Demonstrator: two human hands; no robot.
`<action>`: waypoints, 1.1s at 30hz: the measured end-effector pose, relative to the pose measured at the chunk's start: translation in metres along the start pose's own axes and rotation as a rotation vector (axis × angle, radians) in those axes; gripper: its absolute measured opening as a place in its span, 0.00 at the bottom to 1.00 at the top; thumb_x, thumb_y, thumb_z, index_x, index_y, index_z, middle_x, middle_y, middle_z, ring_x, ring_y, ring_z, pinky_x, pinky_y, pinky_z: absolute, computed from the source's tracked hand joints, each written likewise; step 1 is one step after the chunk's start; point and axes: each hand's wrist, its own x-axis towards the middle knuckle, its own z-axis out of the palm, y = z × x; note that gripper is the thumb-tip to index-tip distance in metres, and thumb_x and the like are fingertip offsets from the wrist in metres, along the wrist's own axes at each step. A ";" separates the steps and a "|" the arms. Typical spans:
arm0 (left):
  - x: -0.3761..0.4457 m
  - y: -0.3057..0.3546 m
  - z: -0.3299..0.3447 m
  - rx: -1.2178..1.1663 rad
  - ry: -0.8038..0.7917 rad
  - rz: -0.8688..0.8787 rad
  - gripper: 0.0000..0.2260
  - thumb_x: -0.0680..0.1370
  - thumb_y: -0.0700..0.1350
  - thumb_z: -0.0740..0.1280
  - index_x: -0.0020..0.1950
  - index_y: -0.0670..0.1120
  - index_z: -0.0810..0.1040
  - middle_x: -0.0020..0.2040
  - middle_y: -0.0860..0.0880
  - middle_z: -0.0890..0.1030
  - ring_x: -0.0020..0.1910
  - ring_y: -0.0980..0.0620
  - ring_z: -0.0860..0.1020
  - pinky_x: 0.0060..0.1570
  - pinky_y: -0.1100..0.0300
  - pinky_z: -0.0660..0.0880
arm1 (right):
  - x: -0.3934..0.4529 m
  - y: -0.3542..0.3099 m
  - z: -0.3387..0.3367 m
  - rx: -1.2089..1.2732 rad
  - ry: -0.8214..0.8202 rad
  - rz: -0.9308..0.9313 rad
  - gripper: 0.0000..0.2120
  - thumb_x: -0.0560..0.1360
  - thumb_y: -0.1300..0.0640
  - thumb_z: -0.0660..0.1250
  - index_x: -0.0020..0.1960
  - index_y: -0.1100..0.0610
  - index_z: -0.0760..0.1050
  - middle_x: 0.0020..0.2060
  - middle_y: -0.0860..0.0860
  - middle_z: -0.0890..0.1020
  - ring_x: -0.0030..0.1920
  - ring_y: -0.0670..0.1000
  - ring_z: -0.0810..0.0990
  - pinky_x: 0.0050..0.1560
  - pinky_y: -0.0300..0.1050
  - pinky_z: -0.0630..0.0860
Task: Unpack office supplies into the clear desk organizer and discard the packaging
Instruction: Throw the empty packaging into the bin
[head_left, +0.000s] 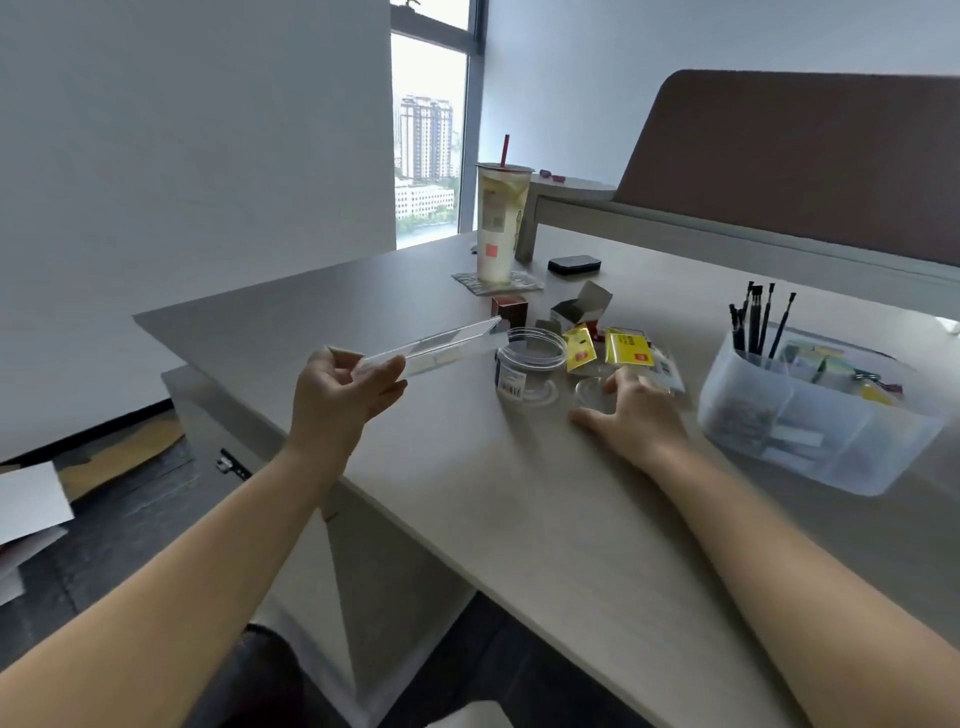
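My left hand (340, 395) grips one end of a long clear plastic box (441, 343) and holds it above the desk's left part. My right hand (636, 410) rests on the desk with its fingers spread over a clear round lid (589, 389). An open clear jar (530, 364) with a barcode label stands between my hands. Behind the jar lie yellow packets (626, 351) and open small cardboard boxes (579, 309). The clear desk organizer (810, 415) sits at the right, with black pens (758, 322), paper clips and small items in its compartments.
A tall drink cup with a red straw (501, 223) stands on a coaster at the back. A black pad (574, 265) lies near it. A brown partition (800, 166) rises behind the desk (467, 493). Cardboard and papers (31, 504) lie on the floor at left.
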 end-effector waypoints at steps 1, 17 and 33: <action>0.000 -0.003 -0.004 0.021 0.025 0.010 0.10 0.72 0.37 0.67 0.40 0.44 0.65 0.44 0.45 0.74 0.38 0.51 0.80 0.39 0.65 0.80 | 0.000 -0.001 0.001 0.011 0.032 -0.005 0.25 0.69 0.47 0.69 0.58 0.61 0.68 0.60 0.60 0.73 0.60 0.59 0.71 0.56 0.47 0.68; 0.027 -0.010 -0.011 0.013 0.078 0.018 0.11 0.71 0.37 0.68 0.40 0.46 0.65 0.44 0.45 0.73 0.41 0.49 0.77 0.43 0.62 0.78 | 0.023 -0.057 0.001 0.356 0.174 -0.219 0.25 0.69 0.47 0.67 0.63 0.57 0.69 0.62 0.58 0.71 0.63 0.56 0.69 0.57 0.43 0.64; 0.031 -0.006 -0.020 0.232 0.180 0.037 0.12 0.71 0.45 0.69 0.39 0.50 0.65 0.39 0.50 0.71 0.41 0.47 0.75 0.53 0.49 0.74 | 0.015 -0.070 0.016 0.348 0.039 -0.267 0.29 0.67 0.56 0.73 0.65 0.58 0.67 0.65 0.57 0.69 0.63 0.52 0.68 0.55 0.35 0.61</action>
